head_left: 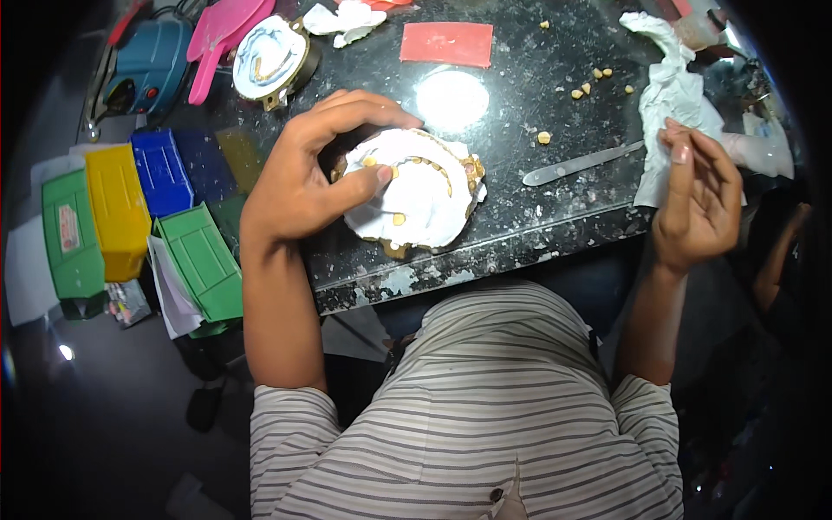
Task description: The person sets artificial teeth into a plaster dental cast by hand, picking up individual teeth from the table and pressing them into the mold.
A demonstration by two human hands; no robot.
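A round brass dental flask half point(396, 252) filled with white plaster point(425, 212) lies near the table's front edge. Set in the plaster is a curved row of small yellowish teeth, with a few loose yellowish pieces on its surface. My left hand point(316, 169) grips the flask from the left, fingers around its far side and thumb lying over the plaster. Off to the right, my right hand point(700, 199) is raised by a crumpled white cloth or paper point(672, 95). Its thumb and fingertip come close together in a pinch; anything between them is too small to make out.
A metal spatula-like blade point(576, 165) lies right of the flask. Small yellowish pieces point(586, 88) are scattered beyond it. Farther back are a red wax-like sheet point(446, 44), a second plaster-filled flask point(270, 56) and a pink dustpan point(227, 39). Coloured bins point(117, 208) stand at left.
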